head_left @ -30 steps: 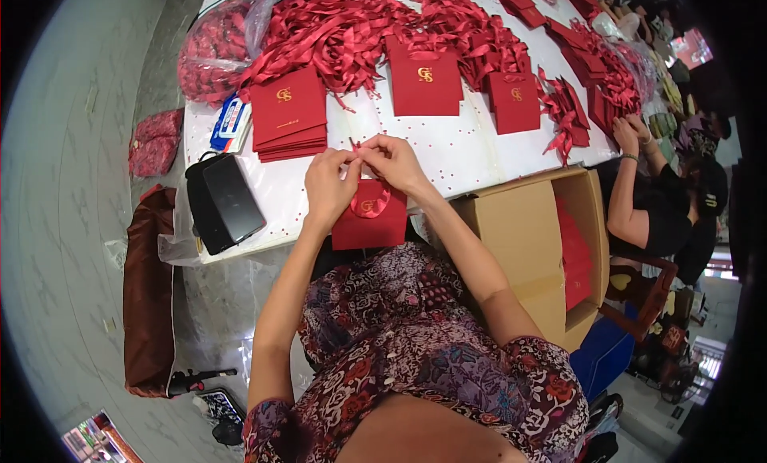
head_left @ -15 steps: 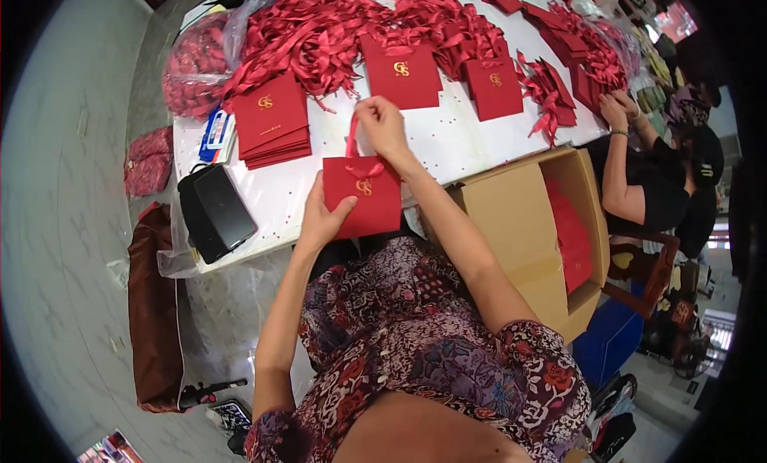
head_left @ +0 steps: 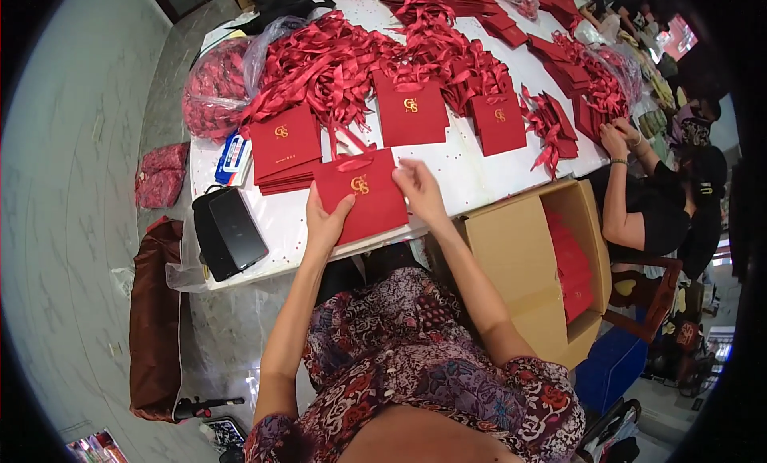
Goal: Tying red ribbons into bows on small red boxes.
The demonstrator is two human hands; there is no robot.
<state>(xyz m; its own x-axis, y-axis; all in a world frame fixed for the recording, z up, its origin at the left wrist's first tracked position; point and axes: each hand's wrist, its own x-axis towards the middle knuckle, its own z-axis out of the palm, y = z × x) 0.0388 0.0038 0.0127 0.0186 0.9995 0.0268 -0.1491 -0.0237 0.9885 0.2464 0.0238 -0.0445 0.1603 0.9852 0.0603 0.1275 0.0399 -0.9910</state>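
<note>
My left hand (head_left: 328, 222) grips a flat red paper gift bag (head_left: 371, 203) by its left side, the thumb on the front below a gold printed emblem. A red ribbon handle (head_left: 355, 164) lies folded at the bag's top edge. Beside the bag's upper right corner is my right hand (head_left: 421, 190), its fingers loosely bent and apart, with nothing seen in them. Whether its fingertips touch the bag I cannot tell. Just beyond are a stack of red bags (head_left: 288, 151) on the left and another stack (head_left: 412, 114) in the middle.
A large heap of red ribbons (head_left: 331, 63) covers the table's far side. A black case with a dark screen (head_left: 232, 233) and a blue-white packet (head_left: 232, 159) lie left. An open cardboard box (head_left: 507, 251) holds red bags. Another person's hands (head_left: 619, 139) work at right.
My right hand has let go of the ribbon handle and come down to the bag's right side. The ribbon has dropped from its raised position. My left hand still holds the bag.
</note>
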